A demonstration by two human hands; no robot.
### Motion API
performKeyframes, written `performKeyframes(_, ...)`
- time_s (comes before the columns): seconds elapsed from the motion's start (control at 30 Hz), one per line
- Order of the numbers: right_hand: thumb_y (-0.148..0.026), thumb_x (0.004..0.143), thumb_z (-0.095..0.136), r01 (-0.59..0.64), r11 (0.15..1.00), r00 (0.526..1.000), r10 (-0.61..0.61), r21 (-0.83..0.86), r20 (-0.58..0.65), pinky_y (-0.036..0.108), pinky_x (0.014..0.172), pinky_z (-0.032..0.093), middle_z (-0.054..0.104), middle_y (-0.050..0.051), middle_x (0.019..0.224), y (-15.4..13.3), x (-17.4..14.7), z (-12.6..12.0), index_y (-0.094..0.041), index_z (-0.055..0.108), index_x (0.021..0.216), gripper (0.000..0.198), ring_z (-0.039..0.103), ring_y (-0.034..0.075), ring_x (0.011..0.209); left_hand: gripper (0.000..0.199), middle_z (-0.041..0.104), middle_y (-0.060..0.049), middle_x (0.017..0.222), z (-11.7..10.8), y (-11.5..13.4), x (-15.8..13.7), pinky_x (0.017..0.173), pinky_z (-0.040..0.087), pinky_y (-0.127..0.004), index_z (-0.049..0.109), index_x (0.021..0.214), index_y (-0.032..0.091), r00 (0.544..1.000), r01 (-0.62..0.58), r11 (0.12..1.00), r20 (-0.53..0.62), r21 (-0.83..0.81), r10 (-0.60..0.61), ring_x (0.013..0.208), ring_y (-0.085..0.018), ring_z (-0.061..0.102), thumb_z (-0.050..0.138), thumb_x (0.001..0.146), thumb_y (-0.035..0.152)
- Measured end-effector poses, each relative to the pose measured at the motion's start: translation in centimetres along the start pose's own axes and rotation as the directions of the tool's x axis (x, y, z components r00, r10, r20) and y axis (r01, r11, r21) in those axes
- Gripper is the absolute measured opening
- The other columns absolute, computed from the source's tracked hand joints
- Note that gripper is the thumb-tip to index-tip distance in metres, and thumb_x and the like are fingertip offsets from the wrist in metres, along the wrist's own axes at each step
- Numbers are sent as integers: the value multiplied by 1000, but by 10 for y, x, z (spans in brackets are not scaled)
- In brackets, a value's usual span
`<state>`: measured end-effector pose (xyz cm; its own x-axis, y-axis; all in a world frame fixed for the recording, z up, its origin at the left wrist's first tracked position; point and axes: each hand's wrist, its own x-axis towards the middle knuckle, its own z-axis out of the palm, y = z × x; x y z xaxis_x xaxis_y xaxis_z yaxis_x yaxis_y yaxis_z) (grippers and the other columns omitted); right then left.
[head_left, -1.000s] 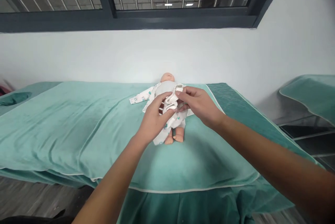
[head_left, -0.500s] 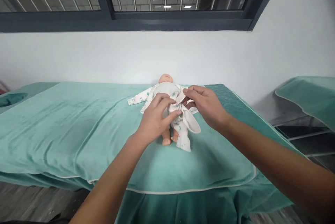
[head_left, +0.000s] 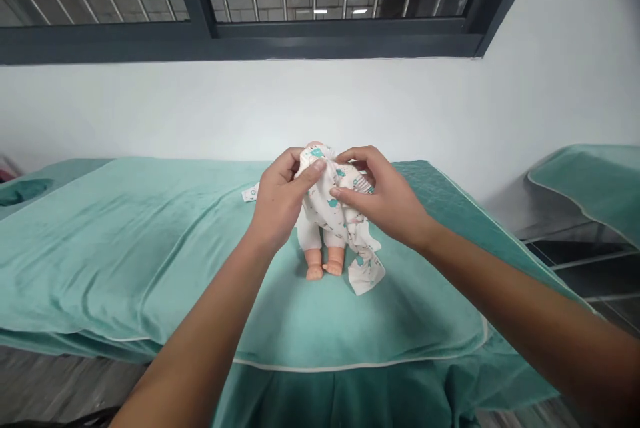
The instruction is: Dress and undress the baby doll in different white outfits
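A doll [head_left: 313,263] lies on its back on the bed, feet toward me, its lower legs bare below white leg coverings. Over its upper body I hold up a small white baby garment [head_left: 323,205] with a teal print, which hides most of the torso and head. My left hand [head_left: 281,193] pinches its upper left edge between thumb and fingers. My right hand [head_left: 387,196] is closed on its right side, with the cloth bunched there. One part of the garment hangs down to the right of the doll's feet. A printed sleeve end [head_left: 250,193] shows left of my left hand.
The bed [head_left: 150,241] has a teal cover with pale piping and a hanging front skirt. Behind it stands a white wall [head_left: 200,108] below a dark-framed window [head_left: 320,38]. Another teal-covered surface [head_left: 590,175] is at the right.
Both hands have moved up toward the doll's head, lifting and turning the garment so its printed side faces me. The doll's white-covered legs now show, and its torso is more hidden.
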<state>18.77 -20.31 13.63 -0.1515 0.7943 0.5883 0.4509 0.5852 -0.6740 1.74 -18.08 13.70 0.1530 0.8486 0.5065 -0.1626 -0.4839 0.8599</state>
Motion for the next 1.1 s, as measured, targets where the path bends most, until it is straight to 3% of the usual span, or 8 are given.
performKeyframes(0.2,-33,75,72,-195,981,978,194,11,76,29,64,44,63,-1,82,12,7,-16,-24,59,91,23,58,17,76,20,61,0,78,-9,9,11,66,46,-25,59,85,20,1000,14,997,11,-74,-14,69,-12,56,69,82,37)
performKeyframes(0.47,-37,70,81,-63,959,994,85,277,-70,23,47,36,54,-3,68,9,62,-53,-21,60,78,28,47,9,55,27,58,1,68,-12,44,34,57,38,-24,63,77,17,932,82,902,288,424,-220,64,-13,54,76,71,40)
performKeyframes(0.57,-48,72,79,-73,943,997,63,324,42,22,44,34,52,-3,61,4,73,-61,-22,61,74,32,46,9,51,21,56,1,70,-9,48,43,59,40,-24,60,77,18,976,53,973,195,224,-98,67,-14,57,69,79,38)
performKeyframes(0.67,-57,73,75,-172,934,952,75,313,297,23,44,36,55,-2,59,-2,68,-64,-21,63,69,39,49,10,50,16,58,1,76,-11,48,50,65,44,-24,59,81,20,1000,-3,999,27,-47,5,77,-15,62,63,84,34)
performKeyframes(0.77,-60,73,74,-217,925,905,71,313,418,24,45,38,60,0,60,-11,60,-61,-20,65,70,41,53,11,51,16,63,-1,81,-12,48,49,71,48,-26,59,82,19,996,67,981,78,-183,-53,82,-17,64,64,84,33)
performKeyframes(0.87,-62,75,71,-173,895,962,63,411,267,24,46,40,60,-1,60,-20,60,-51,-20,64,72,42,55,12,52,27,67,-4,83,-7,53,40,72,51,-30,63,87,17,953,208,971,249,-121,-173,82,-20,66,64,84,44)
performKeyframes(0.97,-64,76,68,-112,863,992,66,493,109,25,51,44,60,0,64,-24,67,-39,-21,63,74,43,58,14,59,35,69,-6,78,0,56,30,64,51,-31,67,87,16,874,274,952,378,139,-306,74,-22,67,75,74,47)
performKeyframes(1.1,-68,76,65,-141,849,990,107,509,97,25,51,44,60,-1,64,-19,71,-27,-21,62,77,47,58,14,61,32,69,-7,75,5,49,25,60,50,-31,68,83,15,862,263,934,377,243,-340,66,-21,66,79,70,42)
